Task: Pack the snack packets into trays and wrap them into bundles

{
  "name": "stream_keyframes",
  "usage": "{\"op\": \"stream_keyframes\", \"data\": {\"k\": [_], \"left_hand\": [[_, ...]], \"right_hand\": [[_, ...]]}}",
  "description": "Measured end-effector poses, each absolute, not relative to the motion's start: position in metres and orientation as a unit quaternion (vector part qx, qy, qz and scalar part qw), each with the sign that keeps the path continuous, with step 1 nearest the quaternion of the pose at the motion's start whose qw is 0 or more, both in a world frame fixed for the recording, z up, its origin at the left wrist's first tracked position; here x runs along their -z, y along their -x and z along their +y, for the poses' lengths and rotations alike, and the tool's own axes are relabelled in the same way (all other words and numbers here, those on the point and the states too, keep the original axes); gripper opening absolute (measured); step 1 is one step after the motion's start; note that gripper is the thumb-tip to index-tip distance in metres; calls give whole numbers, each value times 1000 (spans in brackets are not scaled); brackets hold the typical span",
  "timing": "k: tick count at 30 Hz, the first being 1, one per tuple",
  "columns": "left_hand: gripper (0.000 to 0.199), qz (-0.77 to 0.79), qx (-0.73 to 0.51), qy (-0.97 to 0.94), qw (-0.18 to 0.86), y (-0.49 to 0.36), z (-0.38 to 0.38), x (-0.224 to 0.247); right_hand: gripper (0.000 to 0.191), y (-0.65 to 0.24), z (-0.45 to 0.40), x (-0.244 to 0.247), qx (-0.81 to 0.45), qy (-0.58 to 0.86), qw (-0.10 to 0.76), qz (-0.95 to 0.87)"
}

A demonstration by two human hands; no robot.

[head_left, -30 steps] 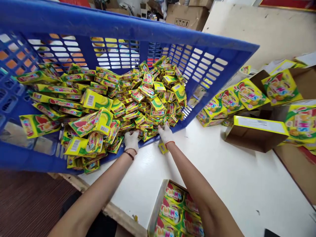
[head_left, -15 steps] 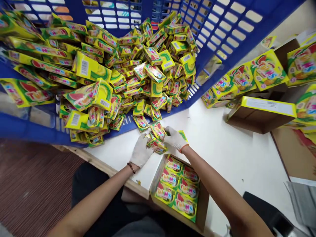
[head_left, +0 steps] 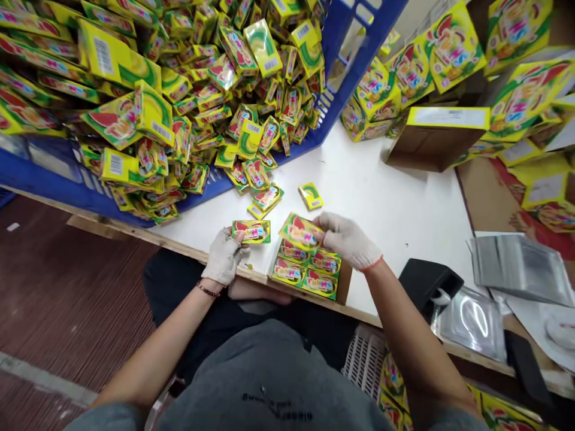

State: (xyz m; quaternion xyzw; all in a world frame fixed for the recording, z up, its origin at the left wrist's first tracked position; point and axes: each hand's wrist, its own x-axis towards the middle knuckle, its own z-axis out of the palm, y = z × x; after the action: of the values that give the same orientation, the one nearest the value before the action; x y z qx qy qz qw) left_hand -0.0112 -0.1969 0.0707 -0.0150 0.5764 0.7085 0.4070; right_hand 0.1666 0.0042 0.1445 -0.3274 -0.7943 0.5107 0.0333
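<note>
My left hand point(head_left: 223, 257), in a white knit glove, pinches a small yellow-green candy box point(head_left: 255, 232) with a watermelon print, its printed face up. In my right hand point(head_left: 348, 238), also gloved, is another such box point(head_left: 297, 230), slightly blurred and tilted. It is above the far end of an open display carton point(head_left: 345, 282) at the table's front edge. Several of the same boxes point(head_left: 320, 282) lie in the carton, face up in rows; my right hand's box hides part of the far rows. Just beyond my hands lie a loose box point(head_left: 310, 196) and a small stack point(head_left: 268, 196).
A blue plastic crate point(head_left: 335, 78), tipped toward me, spills a heap of small boxes point(head_left: 197, 90) onto the white table point(head_left: 372, 191). Printed cartons point(head_left: 453, 48) and an empty open carton point(head_left: 435, 140) stand at right. A black device point(head_left: 429, 281) and clear plastic wrap point(head_left: 521, 269) sit nearer.
My hands have parted from beside the crate and come nearer, each now with one box. The right one is over the carton. The view has tilted down toward my body.
</note>
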Motion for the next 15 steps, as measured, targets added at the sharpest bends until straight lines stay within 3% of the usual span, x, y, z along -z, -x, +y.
{"op": "stream_keyframes", "data": {"k": [5,11,15], "left_hand": [[54,509,-730,4,455,-17,-186,-86],[49,496,-711,-53,496,-38,-174,-91],[49,534,-692,-99,477,-35,-178,-96]], "right_hand": [[5,-200,-42,-107,-473,384,-81,-789],[13,-189,-65,-79,-364,344,-29,-865],[18,-198,-49,-83,-406,286,-74,-865]]}}
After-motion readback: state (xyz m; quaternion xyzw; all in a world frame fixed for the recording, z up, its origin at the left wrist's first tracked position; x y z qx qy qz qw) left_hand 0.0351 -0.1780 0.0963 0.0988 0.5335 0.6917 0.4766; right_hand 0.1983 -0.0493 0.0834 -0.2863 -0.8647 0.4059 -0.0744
